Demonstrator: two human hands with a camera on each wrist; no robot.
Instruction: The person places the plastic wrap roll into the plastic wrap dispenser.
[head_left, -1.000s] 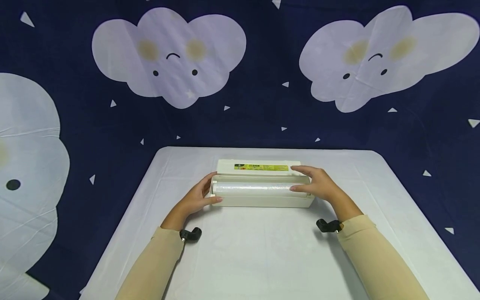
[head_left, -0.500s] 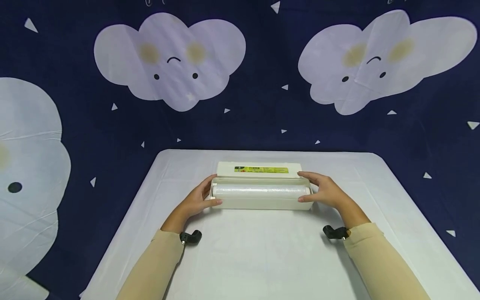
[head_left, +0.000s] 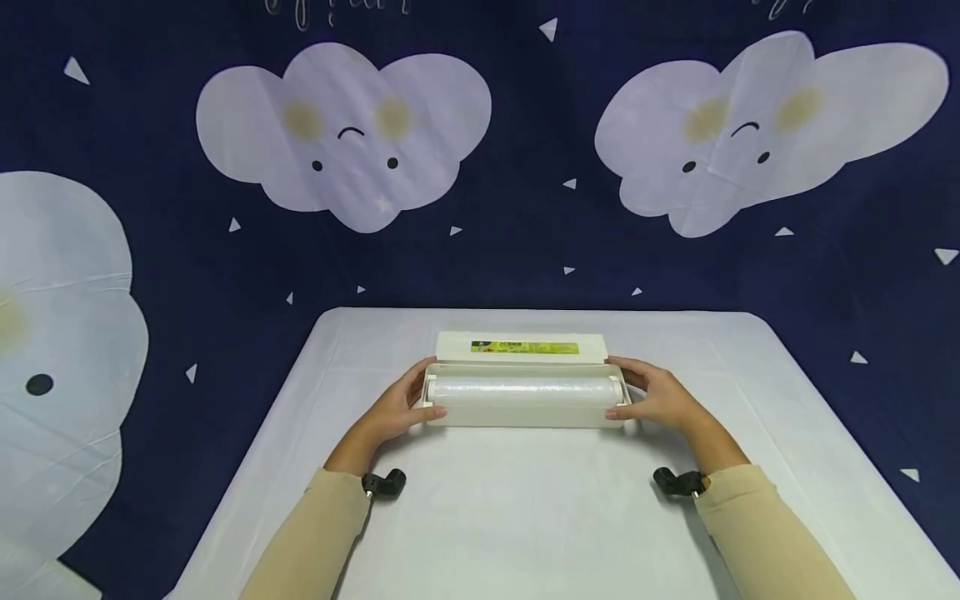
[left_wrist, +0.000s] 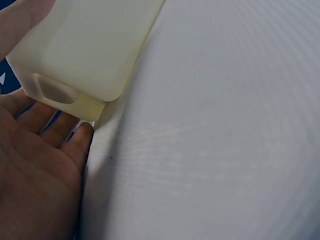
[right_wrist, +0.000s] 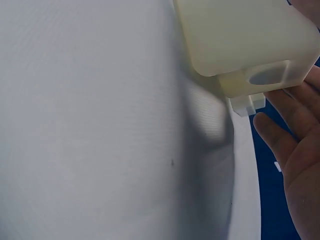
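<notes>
An open white cling film box (head_left: 517, 417) lies lengthwise on the table, its lid (head_left: 450, 346) folded back behind it with a yellow-green label. Inside rests a roll of clear cling film (head_left: 525, 389). My left hand (head_left: 386, 410) holds the box's left end, thumb on the front wall and fingers round the back corner. At the other end my right hand (head_left: 663, 402) grips in the same way. Each wrist view shows one pale end of the box (left_wrist: 95, 45) with an oval recess. A small translucent tab (right_wrist: 245, 105) sticks out below the right end.
A white cloth covers the table (head_left: 540, 508). Behind it hangs a dark blue curtain (head_left: 525, 250) with pale clouds and small triangles. A black wrist camera mount (head_left: 386, 483) sits on the left wrist, another (head_left: 677, 483) on the right.
My right hand has moved right, from over the film roll to the box's right end, and now grips it there. The left hand keeps its hold. The head view has tilted slightly upward.
</notes>
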